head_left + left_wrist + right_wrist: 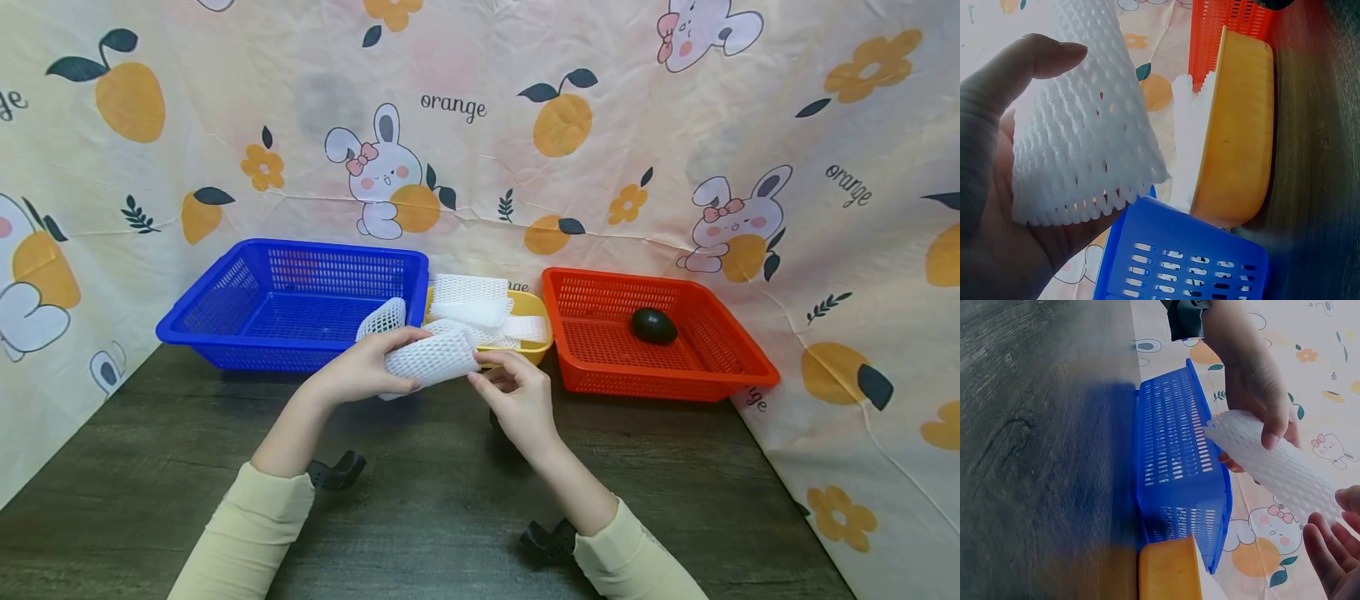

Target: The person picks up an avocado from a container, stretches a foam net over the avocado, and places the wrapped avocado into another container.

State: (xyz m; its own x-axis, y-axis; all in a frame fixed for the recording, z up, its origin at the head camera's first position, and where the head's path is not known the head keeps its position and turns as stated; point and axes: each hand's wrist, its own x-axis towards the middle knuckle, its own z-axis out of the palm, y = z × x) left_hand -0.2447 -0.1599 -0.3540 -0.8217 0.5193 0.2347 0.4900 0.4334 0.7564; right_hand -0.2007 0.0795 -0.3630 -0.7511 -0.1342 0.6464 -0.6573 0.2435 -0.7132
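My left hand (358, 367) grips a white foam net sleeve (431, 358) across its left part, thumb on the near side. At the sleeve's right end, my right hand (521, 404) pinches the edge between thumb and fingers. The left wrist view shows the sleeve's mesh (1085, 137) lying flattened in the left palm. More white foam nets (468, 292) lie in a yellow basket (542, 353) behind the hands. Another piece of white netting (384, 319) overlaps the right corner of the blue basket (262, 357).
To the right stands a red basket (667, 382) holding one dark green avocado (654, 326). A dark shape (497, 422) on the wooden table (420, 500) is mostly hidden by the right hand. A printed cloth (480, 183) hangs behind the baskets.
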